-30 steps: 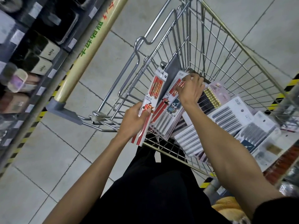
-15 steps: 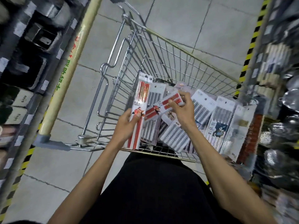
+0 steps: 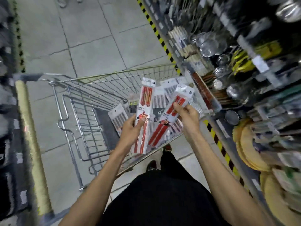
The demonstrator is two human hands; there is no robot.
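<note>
From my station I count two hands and two red chopstick packs, one in each. The left hand (image 3: 130,129) grips the left red pack (image 3: 146,97) around its lower half, with the thumb across the printed face and the fingers behind. That pack stands nearly upright. The right hand (image 3: 187,115) holds the right red pack (image 3: 158,132) by its upper half, thumb on the front and fingers curled under, and this pack tilts with its top toward the shelf (image 3: 228,30). The two packs sit just beside each other, both above the near end of the one wire cart (image 3: 114,74). Grey chopstick packs (image 3: 118,119) lie inside the cart. I make out at least four, but the held packs hide part of the pile, so I cannot fix the count. Both bare forearms reach forward and converge over the basket. The shelf of blurred metal utensils runs just beside the cart on the right.
</note>
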